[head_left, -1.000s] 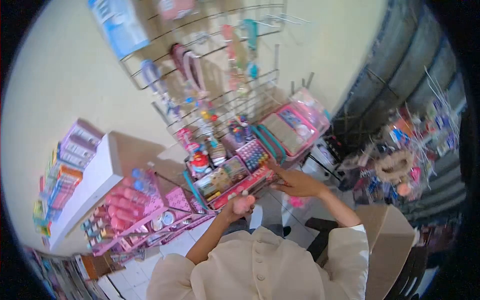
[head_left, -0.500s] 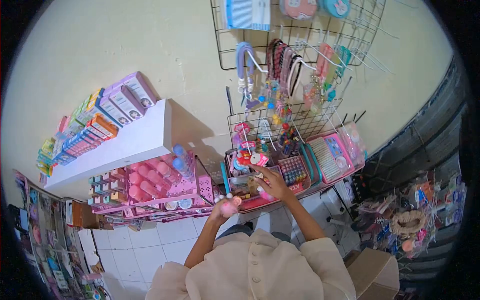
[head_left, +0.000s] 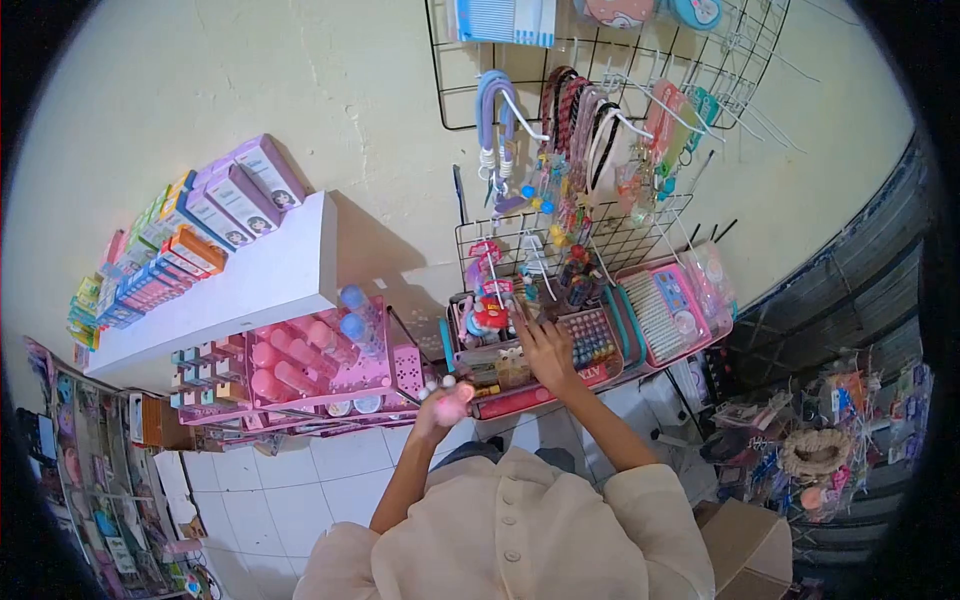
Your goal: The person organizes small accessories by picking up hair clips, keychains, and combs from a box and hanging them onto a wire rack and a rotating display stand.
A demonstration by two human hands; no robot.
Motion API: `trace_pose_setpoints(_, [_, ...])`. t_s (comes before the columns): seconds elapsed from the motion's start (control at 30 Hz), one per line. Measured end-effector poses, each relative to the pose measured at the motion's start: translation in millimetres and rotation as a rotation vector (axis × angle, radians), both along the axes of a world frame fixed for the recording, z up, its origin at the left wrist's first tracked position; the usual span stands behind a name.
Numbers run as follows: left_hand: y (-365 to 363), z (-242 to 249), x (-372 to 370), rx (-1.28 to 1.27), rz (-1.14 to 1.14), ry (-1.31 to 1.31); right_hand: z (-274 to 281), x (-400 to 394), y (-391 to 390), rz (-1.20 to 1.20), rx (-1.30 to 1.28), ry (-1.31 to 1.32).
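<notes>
My left hand (head_left: 431, 418) is closed round a pink, soft-looking ball (head_left: 456, 402), and small white balls (head_left: 448, 381) stick up beside it. What kind of article it is cannot be made out. My right hand (head_left: 548, 354) reaches over a pink basket (head_left: 517, 401) of small goods with its fingers stretched out, nothing visible in them. Close to its fingertips are red-and-pink packets (head_left: 492, 312) hanging at the rack. A tray of coloured beads (head_left: 590, 340) lies to the right of this hand, partly covered by it.
Straps and keychains (head_left: 570, 130) hang from a wire grid (head_left: 440, 90). At left, a white shelf (head_left: 290, 275) bears small boxes above a pink rack (head_left: 385, 375) of bottles. Another pink basket (head_left: 655, 358) stands right. A cardboard box (head_left: 745, 545) is by my right side.
My right hand has moved up and slightly left, deeper over the basket. The pink-and-white items seen beside it before no longer show. My left hand keeps its hold.
</notes>
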State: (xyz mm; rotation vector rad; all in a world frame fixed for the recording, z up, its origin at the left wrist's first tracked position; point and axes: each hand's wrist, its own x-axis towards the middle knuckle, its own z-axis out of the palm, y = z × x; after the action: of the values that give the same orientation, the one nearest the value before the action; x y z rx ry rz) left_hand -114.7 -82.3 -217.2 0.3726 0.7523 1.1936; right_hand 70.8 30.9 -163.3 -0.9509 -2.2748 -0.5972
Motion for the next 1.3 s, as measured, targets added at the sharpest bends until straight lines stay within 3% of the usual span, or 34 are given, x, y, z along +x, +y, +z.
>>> trace_pose_setpoints(0.03, [4,11,8,-0.219,0.188,0.075,2,-1,0,-0.004,-0.002,-0.001])
trace_pose_setpoints(0.07, [9,25,12,-0.222,0.185,0.075,6,-2,-3,-0.014,-0.042,-0.053])
trace_pose_setpoints(0.13, [27,55,17,-0.179,0.061,0.33,6,-3,-4,-0.026,-0.083,-0.105])
trace_pose_setpoints(0.2, [51,59,25,0.074,0.099,0.59,2,-3,-4,-0.045,-0.155,-0.246])
trace_pose_setpoints(0.23, [62,59,29,0.075,0.097,0.589,4,-3,-6,-0.048,-0.155,-0.246])
trace_pose_setpoints(0.3, [79,59,37,0.252,0.184,1.074,9,-4,-9,-0.022,-0.173,-0.199])
trace_pose_setpoints(0.47, [89,51,45,0.287,0.312,0.922,-2,-3,-8,0.003,-0.136,-0.224])
trace_pose_setpoints(0.6, [89,43,41,0.303,0.346,0.907,-13,-3,-6,0.045,-0.243,-0.078])
trace_pose_setpoints(0.67, [90,33,39,0.434,0.471,1.04,-19,-2,-4,0.048,-0.263,-0.023])
trace_pose_setpoints(1.2, [96,20,40,0.415,0.455,1.104,-22,-1,6,0.059,-0.275,-0.012])
trace_pose_setpoints(1.3, [114,21,39,0.504,0.58,1.197,-22,-7,18,0.03,-0.262,-0.036])
